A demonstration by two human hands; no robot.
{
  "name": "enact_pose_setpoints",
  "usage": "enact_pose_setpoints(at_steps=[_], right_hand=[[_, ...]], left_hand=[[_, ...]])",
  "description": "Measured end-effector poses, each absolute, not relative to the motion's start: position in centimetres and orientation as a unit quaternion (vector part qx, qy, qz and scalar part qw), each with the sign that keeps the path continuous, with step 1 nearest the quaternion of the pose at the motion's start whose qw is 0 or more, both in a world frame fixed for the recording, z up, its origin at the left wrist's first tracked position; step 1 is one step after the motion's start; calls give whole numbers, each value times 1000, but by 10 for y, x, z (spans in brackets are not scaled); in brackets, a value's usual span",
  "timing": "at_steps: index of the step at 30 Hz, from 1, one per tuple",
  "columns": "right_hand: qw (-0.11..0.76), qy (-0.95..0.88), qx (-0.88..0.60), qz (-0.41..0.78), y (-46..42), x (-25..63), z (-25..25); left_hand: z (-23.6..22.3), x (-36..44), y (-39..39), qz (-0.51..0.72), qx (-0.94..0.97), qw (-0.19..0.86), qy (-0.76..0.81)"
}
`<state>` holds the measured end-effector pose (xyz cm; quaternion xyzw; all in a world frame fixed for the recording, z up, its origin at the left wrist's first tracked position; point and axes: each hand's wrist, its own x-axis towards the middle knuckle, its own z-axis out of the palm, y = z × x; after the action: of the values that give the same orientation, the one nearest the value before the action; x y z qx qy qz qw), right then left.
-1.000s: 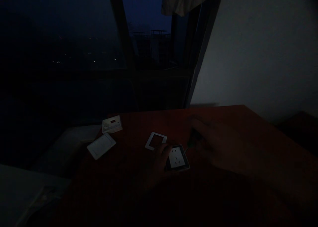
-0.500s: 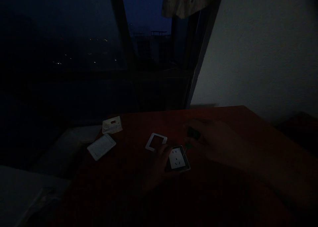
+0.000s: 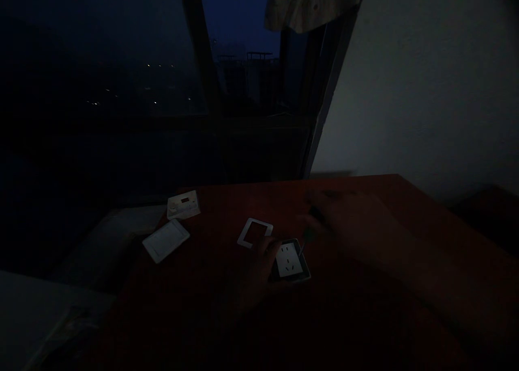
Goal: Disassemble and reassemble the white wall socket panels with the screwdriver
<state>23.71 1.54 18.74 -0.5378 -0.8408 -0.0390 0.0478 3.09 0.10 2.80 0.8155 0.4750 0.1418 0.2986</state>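
On the red table (image 3: 365,184) (dim room, dark window (image 3: 121,63)) lie white plates (image 3: 165,239).

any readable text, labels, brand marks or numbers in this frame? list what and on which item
None readable; the frame is very dark.
Socket under the left hand: slots only, no lettering legible.
Module with a small dark window: any marking too small to read.
Switch plate and empty frame: blank as far as visible.

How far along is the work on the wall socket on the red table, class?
Done: the white frame lies detached beside the socket. In hand: the left hand steadies the socket on the table, while the right hand holds a screwdriver at its top right corner. Left: two more white plates lie untouched at the table's left.
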Motion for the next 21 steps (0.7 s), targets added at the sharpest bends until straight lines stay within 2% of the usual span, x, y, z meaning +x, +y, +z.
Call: enact_pose_setpoints(at_steps=[7,13,18,21], right_hand=[[112,-887,-441,80,11,238,185],[64,-836,-542,-52,5,229,179],[113,-871,-475,56,-4,230,182],[99,-861,-497,24,-3,229,179]], left_hand=[[26,30,3,148,818,304,465],[24,30,3,154,821,300,461],[22,30,4,155,823,303,454],[21,29,4,146,821,307,459]])
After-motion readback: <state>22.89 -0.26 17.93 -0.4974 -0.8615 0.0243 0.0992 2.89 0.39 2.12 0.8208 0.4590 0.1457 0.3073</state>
